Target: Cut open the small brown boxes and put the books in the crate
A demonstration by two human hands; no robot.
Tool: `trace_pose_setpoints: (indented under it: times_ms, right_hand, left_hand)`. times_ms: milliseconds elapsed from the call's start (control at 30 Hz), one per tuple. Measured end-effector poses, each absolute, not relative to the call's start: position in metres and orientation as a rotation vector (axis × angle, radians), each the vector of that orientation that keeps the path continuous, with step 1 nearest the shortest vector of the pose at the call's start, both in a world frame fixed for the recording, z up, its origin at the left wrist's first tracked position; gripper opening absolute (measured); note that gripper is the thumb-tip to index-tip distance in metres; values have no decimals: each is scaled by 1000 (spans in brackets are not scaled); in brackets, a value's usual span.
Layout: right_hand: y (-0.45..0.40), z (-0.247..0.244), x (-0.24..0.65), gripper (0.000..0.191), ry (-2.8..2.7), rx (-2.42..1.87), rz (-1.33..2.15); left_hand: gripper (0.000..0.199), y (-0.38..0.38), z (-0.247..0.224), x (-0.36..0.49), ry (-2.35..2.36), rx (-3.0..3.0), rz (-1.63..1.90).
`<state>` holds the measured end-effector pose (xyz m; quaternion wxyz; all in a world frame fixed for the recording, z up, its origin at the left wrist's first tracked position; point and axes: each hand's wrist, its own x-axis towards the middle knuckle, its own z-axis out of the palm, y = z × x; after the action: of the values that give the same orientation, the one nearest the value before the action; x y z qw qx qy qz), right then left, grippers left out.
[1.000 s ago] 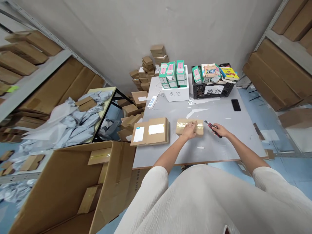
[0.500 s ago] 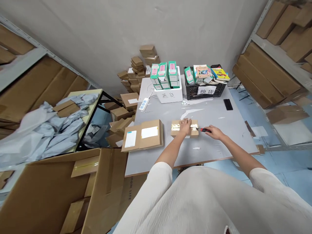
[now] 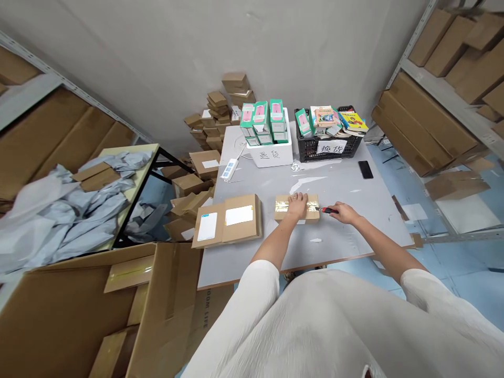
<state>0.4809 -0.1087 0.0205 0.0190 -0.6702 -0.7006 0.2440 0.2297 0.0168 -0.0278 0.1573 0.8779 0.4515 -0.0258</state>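
Note:
A small cardboard box (image 3: 280,214) with shiny tape along its top lies on the grey table (image 3: 252,262). My left hand (image 3: 298,206) rests flat on top of the box, fingers spread over the tape. In my right hand (image 3: 344,213) is a red and black box cutter (image 3: 329,210), its tip touching the taped right end of the box. To the left, cardboard parcels (image 3: 240,231) with white labels lie on the table.
Behind stand a white bin (image 3: 271,158) of green boxes and a black crate (image 3: 307,148) of books. A phone (image 3: 366,169) lies at right, a power strip (image 3: 230,169) at left. A large open carton (image 3: 169,304) adjoins the table's left side.
The camera view has shifted slightly. Both hands keep nearly the same places, the left on the box and the cutter at the box's right end.

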Motion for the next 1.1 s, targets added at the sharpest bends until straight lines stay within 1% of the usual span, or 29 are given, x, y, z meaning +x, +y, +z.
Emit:
trace_pose_setpoints:
  times_ms: [167, 500, 633, 800, 1000, 1100]
  right_hand:
    - [-110, 18, 481, 44, -2178, -2080, 739]
    - [-117, -2, 468, 44, -2013, -2123, 679]
    - [-117, -9, 473, 45, -2034, -2096, 620]
    - [-121, -14, 482, 44, -2086, -2035, 541]
    - [-117, -16, 477, 46, -2023, -1996, 680]
    - [-109, -11, 492, 47, -1979, -1997, 648]
  left_hand:
    - [56, 6, -40, 226, 1285, 2603, 28]
    - [59, 5, -52, 225, 1310, 2594, 113]
    - [59, 2, -55, 224, 1316, 2602, 124]
    - [58, -1, -52, 224, 1327, 2599, 106]
    - [59, -6, -41, 222, 1331, 2555, 85]
    - [59, -7, -37, 220, 1325, 2538, 77]
